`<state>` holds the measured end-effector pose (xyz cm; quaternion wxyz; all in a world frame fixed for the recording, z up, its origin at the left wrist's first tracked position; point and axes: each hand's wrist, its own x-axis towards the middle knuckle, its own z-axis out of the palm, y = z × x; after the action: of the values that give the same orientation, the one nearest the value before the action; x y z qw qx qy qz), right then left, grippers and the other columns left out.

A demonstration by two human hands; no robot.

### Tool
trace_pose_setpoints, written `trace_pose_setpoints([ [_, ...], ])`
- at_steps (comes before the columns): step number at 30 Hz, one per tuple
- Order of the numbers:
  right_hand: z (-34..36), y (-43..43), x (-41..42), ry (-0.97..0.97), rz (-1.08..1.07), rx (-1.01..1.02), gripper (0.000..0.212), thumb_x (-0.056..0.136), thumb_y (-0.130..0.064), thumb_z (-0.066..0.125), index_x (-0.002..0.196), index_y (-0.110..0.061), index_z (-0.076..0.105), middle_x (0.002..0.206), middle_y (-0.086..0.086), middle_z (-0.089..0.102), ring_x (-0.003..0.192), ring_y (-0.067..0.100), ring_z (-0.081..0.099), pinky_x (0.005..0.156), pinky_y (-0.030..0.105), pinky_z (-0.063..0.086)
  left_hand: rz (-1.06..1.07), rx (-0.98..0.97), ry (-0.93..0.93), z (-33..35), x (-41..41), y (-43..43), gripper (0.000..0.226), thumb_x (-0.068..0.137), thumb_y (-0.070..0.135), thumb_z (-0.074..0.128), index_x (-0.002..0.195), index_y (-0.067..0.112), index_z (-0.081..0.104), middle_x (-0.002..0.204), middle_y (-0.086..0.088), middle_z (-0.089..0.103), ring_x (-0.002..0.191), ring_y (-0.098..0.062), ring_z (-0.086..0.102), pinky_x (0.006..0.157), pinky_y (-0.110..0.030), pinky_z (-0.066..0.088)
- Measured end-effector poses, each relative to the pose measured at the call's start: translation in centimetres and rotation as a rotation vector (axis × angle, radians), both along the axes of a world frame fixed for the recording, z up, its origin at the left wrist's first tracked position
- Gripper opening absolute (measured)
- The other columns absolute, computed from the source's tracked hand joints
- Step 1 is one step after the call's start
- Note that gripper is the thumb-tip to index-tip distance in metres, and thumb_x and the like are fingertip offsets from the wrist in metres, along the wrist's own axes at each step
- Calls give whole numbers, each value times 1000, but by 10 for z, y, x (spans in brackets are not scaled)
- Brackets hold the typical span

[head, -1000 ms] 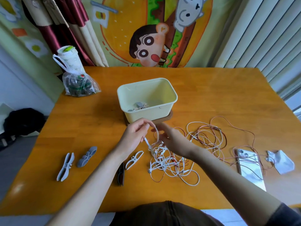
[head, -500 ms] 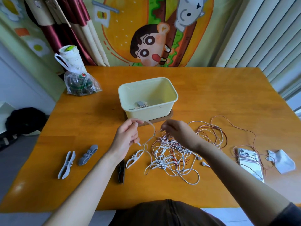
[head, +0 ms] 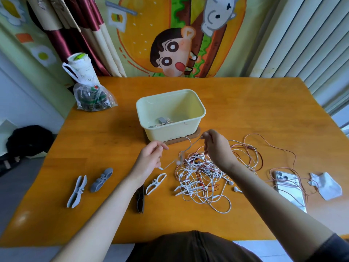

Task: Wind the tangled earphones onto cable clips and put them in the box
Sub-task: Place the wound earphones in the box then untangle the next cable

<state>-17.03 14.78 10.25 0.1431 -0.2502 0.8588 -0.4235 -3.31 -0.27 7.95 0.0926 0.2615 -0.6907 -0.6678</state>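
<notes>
While left hand (head: 151, 157) pinches cable, earphone tangle (head: 200, 178) lies just right.

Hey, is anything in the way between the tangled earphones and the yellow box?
Nothing visible blocks it. The tangled earphones lie just in front of the open box; only the left hand and right hand, each pinching a white strand, are over the gap.
</notes>
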Motion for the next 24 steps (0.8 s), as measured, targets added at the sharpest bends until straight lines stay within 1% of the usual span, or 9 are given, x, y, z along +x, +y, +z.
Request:
trace_pose_setpoints([
  [2, 0, 0, 0, 0, -28, -15, 26, 102, -13, 31, 90, -4, 52, 65, -1, 49, 56, 13, 48, 53, 21, 40, -37, -62, -62, -3, 1, 0, 22, 102, 9, 39, 92, 12, 58, 75, -2, 49, 50, -3, 35, 49, -19, 30],
  [5, -3, 0, 1, -7, -59, -9, 28, 103, -14, 30, 94, 1, 53, 68, 2, 51, 59, 17, 50, 62, 35, 44, -142, -147, -139, 0, 3, -1, 17, 100, 14, 44, 93, 15, 60, 83, -3, 63, 50, 2, 46, 51, -14, 35],
  [6, -4, -1, 2, -12, -63, -11, 28, 103, -14, 30, 94, 0, 53, 69, 3, 51, 58, 16, 50, 61, 34, 45, -209, -172, -171, 2, 3, 0, 13, 99, 18, 49, 96, 16, 62, 83, -2, 66, 54, 4, 51, 55, -14, 38],
  [8, -6, -1, 4, -25, -58, -28, 25, 103, -14, 31, 92, -4, 51, 69, 2, 51, 56, 13, 50, 54, 25, 43, -320, -234, -228, 6, 3, 2, 7, 92, 23, 62, 95, 19, 66, 80, 0, 70, 68, 3, 59, 68, -19, 45],
  [11, -4, -1, 6, -27, 0, -20, 21, 102, -12, 36, 90, -7, 52, 69, 1, 53, 57, 12, 51, 50, 15, 41, -330, -245, -212, 8, 3, 6, 6, 85, 23, 71, 85, 17, 71, 79, -3, 69, 73, -4, 58, 75, -23, 46],
  [15, -4, 5, 9, 33, 99, 91, 17, 98, -11, 45, 101, -4, 60, 83, 2, 62, 75, 16, 60, 70, 23, 50, -262, -156, -161, 8, 3, 9, 10, 87, 25, 68, 85, 17, 72, 82, -13, 61, 76, -15, 51, 74, -27, 41],
  [18, -10, 6, 19, 127, 138, 114, 16, 96, -8, 49, 108, -5, 59, 103, 6, 61, 94, 18, 60, 84, 26, 48, -221, -130, -119, 5, 3, 11, 9, 89, 27, 65, 88, 19, 71, 80, -12, 55, 76, -17, 46, 74, -32, 36],
  [21, -12, 3, 29, 222, 112, 39, 14, 95, -7, 49, 103, -5, 61, 104, 6, 55, 87, 15, 52, 77, 19, 41, -154, -108, -96, 5, 0, 14, 7, 90, 24, 64, 87, 20, 67, 78, -10, 50, 75, -18, 42, 69, -32, 35],
  [24, -9, -2, 37, 153, 187, -26, 12, 93, -8, 55, 100, -4, 63, 98, 8, 61, 82, 16, 54, 75, 22, 45, -121, -96, -76, 7, -3, 17, 8, 91, 20, 62, 85, 21, 66, 73, -9, 44, 69, -21, 35, 60, -33, 29],
])
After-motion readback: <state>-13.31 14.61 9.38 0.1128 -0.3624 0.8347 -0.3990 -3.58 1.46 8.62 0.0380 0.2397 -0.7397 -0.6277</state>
